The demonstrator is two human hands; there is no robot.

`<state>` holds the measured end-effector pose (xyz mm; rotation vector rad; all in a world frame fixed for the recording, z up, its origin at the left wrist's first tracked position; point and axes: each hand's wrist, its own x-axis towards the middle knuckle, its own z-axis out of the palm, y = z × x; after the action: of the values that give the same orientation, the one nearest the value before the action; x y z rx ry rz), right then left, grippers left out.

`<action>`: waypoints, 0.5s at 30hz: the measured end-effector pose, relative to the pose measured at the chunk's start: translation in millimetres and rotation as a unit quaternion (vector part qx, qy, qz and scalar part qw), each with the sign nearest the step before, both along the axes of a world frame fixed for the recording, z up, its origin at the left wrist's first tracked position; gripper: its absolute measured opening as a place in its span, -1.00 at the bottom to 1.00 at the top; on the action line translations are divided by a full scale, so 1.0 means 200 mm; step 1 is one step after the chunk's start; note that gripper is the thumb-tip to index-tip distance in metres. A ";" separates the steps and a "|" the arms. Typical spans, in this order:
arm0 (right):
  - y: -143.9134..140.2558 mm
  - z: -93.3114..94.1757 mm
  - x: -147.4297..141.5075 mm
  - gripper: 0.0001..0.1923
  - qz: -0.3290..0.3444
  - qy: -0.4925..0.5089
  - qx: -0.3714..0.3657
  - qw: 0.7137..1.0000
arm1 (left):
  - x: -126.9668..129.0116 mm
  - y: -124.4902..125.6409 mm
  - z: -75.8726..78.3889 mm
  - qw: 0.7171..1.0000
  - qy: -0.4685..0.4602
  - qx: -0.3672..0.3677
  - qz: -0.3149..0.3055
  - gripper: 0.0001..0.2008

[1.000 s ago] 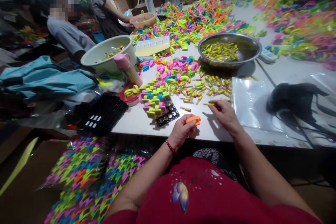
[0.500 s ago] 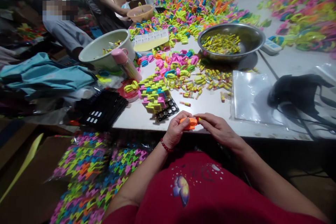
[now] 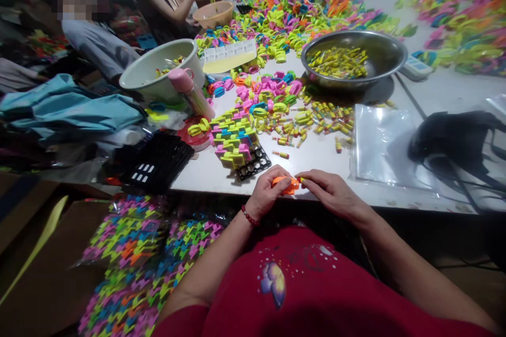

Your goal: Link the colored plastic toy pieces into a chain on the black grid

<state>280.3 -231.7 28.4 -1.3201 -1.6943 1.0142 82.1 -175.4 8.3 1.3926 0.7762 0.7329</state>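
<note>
My left hand (image 3: 271, 190) is closed around an orange plastic piece (image 3: 291, 186), which looks like a small toy watch, just over the table's front edge. Pinched in my right hand (image 3: 330, 192) is a small yellow tube (image 3: 302, 179), held close to the orange piece's right end; whether they touch is hard to see. Beyond my left hand stands a black perforated tray (image 3: 259, 162) carrying rows of coloured plastic pieces (image 3: 233, 139). Similar yellow tubes (image 3: 328, 116) lie scattered on the table, below a steel bowl (image 3: 389, 66) holding more of them.
Loose coloured pieces (image 3: 269, 87) spread across the white table (image 3: 316, 160). A pale basin (image 3: 138, 79), a pink-capped bottle (image 3: 193, 95) and black trays (image 3: 158, 160) stand left. Clear plastic bags (image 3: 379, 147) lie right. Packed bags (image 3: 130, 242) sit below. Other people are across the table's left.
The yellow tube and my right hand have shifted slightly right, and the orange piece has turned a little in my left hand. A person at the back left has raised an arm.
</note>
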 end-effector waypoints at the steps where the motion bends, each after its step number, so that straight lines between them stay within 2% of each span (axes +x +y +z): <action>1: 0.00 0.00 0.00 -0.73 -0.002 -0.002 -0.002 1.000 | 0.00 0.00 0.00 1.000 0.002 0.005 -0.002 -0.65; 7: 0.01 0.00 0.02 -0.67 -0.012 0.001 -0.071 0.997 | 0.00 0.03 0.00 0.995 0.045 0.087 -0.015 -0.67; 11: 0.02 -0.01 0.02 -0.68 0.012 -0.003 -0.064 0.998 | 0.01 0.04 0.01 0.988 0.062 0.137 -0.019 -0.69; 15: 0.02 0.00 0.04 -0.71 0.026 -0.060 -0.042 0.997 | 0.02 0.04 0.01 0.975 0.078 0.202 -0.037 -0.73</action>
<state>287.6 -227.0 27.8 -1.4223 -1.8000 1.0650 85.1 -167.9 11.3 1.8559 0.7165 0.7560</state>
